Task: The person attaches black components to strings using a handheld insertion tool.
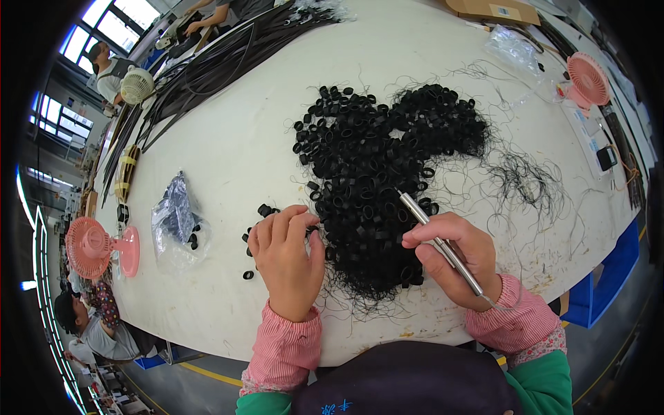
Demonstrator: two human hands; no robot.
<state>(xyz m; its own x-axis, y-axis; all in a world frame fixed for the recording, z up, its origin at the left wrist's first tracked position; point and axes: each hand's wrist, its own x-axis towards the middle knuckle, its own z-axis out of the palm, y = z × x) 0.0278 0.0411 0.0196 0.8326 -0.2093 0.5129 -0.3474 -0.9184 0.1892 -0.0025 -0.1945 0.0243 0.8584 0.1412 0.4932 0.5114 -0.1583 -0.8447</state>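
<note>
Head view: right hand [453, 259] grips metal tool [437, 238]; left hand [285, 259] apparently pinches a ring from black rings [373, 166].

Two pink fans [100, 249] [586, 80] stand at nine and two o'clock on the white desk [235, 138]; a clear plastic bag [176, 221] lies near nine, a cardboard box [491, 10] at twelve.

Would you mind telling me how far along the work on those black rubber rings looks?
Done: only a few loose rings lie apart beside the left hand, near a clear bag. In hand: the left hand rests at the big ring pile; the right hand holds a slim metal tool. Left: most of the pile, with stray threads around.
</note>
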